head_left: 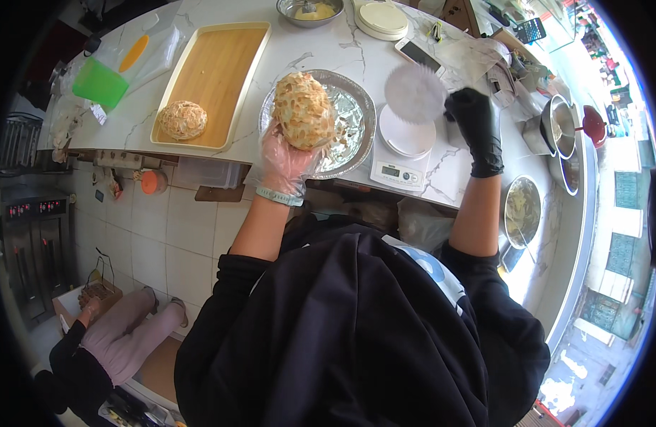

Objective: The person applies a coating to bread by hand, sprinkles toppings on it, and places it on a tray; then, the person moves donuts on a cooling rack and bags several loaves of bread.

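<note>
My left hand [284,160], in a clear plastic glove, is closed around the underside of a round bun [304,110] coated with almond flakes. It holds the bun over a foil tray [365,142] with loose flakes inside. My right hand [474,122], in a black glove, is closed, its fingertips at the edge of a thin translucent disc with a fluted rim [413,94]. The disc hangs above the round plate of a white kitchen scale [399,172]. To the left, another flake-coated bun [182,119] lies on a rectangular wooden-coloured tray [218,71].
A metal bowl [289,10] and a stack of white round lids [382,18] stand at the back, near a phone [419,55]. Metal bowls [521,213] line the right side. A green plastic piece [100,82] lies far left. Another person [122,327] is at lower left.
</note>
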A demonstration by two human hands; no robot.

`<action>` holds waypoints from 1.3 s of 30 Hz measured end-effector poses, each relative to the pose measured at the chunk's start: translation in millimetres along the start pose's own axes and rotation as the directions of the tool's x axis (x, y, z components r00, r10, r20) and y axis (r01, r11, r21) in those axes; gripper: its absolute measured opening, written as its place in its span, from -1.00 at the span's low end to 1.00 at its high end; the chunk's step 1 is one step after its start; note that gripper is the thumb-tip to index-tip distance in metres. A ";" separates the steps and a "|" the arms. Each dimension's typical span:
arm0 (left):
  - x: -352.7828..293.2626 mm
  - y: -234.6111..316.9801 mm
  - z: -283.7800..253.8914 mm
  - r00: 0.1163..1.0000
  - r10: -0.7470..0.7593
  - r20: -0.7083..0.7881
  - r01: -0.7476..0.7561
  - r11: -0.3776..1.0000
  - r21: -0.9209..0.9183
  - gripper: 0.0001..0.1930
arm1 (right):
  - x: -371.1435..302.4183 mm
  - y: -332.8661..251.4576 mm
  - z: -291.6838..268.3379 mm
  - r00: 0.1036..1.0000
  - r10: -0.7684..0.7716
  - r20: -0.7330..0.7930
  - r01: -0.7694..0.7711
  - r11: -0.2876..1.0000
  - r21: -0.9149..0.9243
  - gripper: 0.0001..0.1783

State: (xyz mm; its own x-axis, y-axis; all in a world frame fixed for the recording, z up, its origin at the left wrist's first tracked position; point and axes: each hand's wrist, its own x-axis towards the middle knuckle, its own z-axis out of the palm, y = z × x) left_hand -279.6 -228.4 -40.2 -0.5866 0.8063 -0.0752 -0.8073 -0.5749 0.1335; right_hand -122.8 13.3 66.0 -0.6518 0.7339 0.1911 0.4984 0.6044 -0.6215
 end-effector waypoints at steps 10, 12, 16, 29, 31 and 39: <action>0.4 31.9 -11.8 1.000 0.015 -0.018 -0.015 0.999 0.040 -0.51 | -19.9 18.1 14.7 0.994 -0.017 0.108 0.027 0.995 -0.093 -0.81; -0.7 38.2 -10.7 0.999 0.023 -0.048 -0.020 0.997 0.073 -0.51 | -22.5 -3.1 30.7 0.961 -0.266 0.079 0.263 0.964 0.046 -0.79; -0.8 39.7 -3.2 0.995 0.042 -0.094 -0.029 0.990 0.138 -0.53 | -27.5 -35.3 107.1 0.828 -0.531 0.180 0.507 0.846 0.166 -0.67; -20.3 44.8 71.1 0.998 -0.056 -0.015 0.057 0.993 0.101 -0.54 | 34.1 -52.7 106.1 0.894 -0.399 0.202 0.420 0.905 -0.071 -0.78; -20.6 46.8 72.0 0.994 -0.098 0.043 0.094 0.991 0.094 -0.53 | 30.6 -53.0 103.3 0.907 -0.403 0.121 0.416 0.903 -0.104 -0.78; -13.9 47.3 59.3 0.997 -0.075 0.028 0.074 0.996 0.053 -0.54 | 36.8 -41.1 108.7 0.912 -0.397 0.102 0.408 0.903 -0.136 -0.82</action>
State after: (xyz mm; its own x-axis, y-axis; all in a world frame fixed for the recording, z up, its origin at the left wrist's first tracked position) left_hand -305.8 -258.5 25.8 -0.5222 0.8509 -0.0576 -0.8438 -0.5057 0.1797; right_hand -229.4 -18.3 16.0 -0.8508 0.3978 0.3434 0.2618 0.8874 -0.3795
